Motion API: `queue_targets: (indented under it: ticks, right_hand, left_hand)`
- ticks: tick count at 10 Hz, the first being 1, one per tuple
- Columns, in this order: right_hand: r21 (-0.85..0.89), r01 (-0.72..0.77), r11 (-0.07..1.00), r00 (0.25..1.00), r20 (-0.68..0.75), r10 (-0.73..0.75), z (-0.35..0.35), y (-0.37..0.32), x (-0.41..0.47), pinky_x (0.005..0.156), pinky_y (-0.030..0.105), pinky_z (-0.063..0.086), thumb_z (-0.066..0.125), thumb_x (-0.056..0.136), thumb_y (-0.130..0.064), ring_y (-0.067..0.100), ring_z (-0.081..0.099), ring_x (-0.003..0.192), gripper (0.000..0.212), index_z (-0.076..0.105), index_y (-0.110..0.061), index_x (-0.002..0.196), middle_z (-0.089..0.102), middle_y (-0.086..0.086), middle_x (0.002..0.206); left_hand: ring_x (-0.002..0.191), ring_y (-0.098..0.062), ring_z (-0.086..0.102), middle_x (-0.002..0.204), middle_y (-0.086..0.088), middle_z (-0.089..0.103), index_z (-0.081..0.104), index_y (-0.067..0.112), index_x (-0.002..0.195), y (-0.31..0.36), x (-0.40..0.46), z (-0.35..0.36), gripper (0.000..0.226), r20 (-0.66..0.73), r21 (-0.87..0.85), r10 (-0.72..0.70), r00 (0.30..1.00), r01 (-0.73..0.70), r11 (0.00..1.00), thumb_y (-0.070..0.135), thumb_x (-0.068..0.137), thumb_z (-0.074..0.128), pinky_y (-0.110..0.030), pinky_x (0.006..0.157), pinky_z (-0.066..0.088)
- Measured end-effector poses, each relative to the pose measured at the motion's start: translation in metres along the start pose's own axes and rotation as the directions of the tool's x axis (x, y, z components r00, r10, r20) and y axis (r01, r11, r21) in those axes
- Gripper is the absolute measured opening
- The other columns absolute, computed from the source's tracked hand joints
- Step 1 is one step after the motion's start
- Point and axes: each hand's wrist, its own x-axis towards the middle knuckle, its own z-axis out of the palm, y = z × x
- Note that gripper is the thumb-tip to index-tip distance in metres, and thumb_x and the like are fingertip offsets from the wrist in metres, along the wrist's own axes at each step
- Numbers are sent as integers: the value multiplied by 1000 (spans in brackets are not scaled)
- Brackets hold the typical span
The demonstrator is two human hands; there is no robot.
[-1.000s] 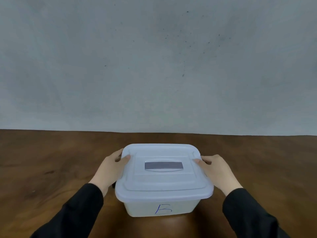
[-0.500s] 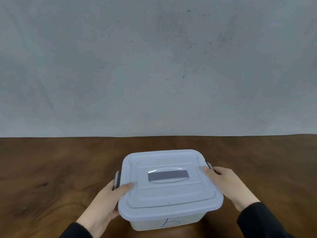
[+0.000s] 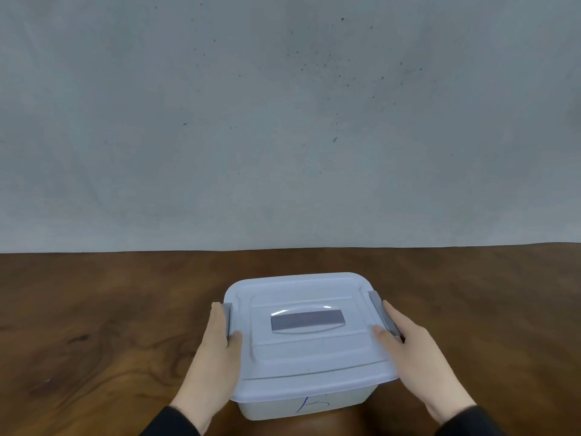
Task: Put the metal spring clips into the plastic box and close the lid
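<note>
Head view: we see a speckled grey wall [image 3: 283, 121] filling the upper half of the frame and a dark wooden table [image 3: 94, 325] across the lower half. At lower centre stands the plastic box [image 3: 301, 401], its pale lid [image 3: 308, 357] already seated on top. We judge our hands sit at the two ends to press the grey side latches home: the left hand [image 3: 213, 350] cups the left latch [image 3: 227, 319], thumb on the lid, and the right hand [image 3: 412, 350] presses against the right latch [image 3: 383, 313]. Both hands are well apart, clamped on the box ends. Whether the latches have clicked shut we cannot tell. The spring clips are hidden; no clip shows on the table. A blue handwritten mark [image 3: 311, 405] on the front wall is hard to read.
</note>
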Motion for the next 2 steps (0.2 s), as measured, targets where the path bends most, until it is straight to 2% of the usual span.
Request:
queue_targets:
  ticks: [1, 2]
  right_hand:
    - [11, -39, 999, 999, 23, 39, 0, 0, 0, 49, 5, 48, 56, 101, -32, -6, 57, 87, 60, 31, -30, 155, 56, -21, 115]
    - [-16, -3, 1000, 1000, -1, 3, -8, -5, -7, 63, 7, 51, 51, 101, -39, -4, 59, 89, 62, 25, -34, 156, 58, -17, 127]
  left_hand:
    - [152, -20, 20, 167, 1, 14, 7, 22, 160, 11, -5, 3, 62, 8, -5, 37, 999, -37, 999, 16, 106, 38, -35, 117, 25]
    - [121, -3, 55, 138, 21, 49, 2, 41, 155, 27, -12, -3, 65, -86, -158, -96, 992, 82, 984, 33, 105, 42, -16, 95, 42]
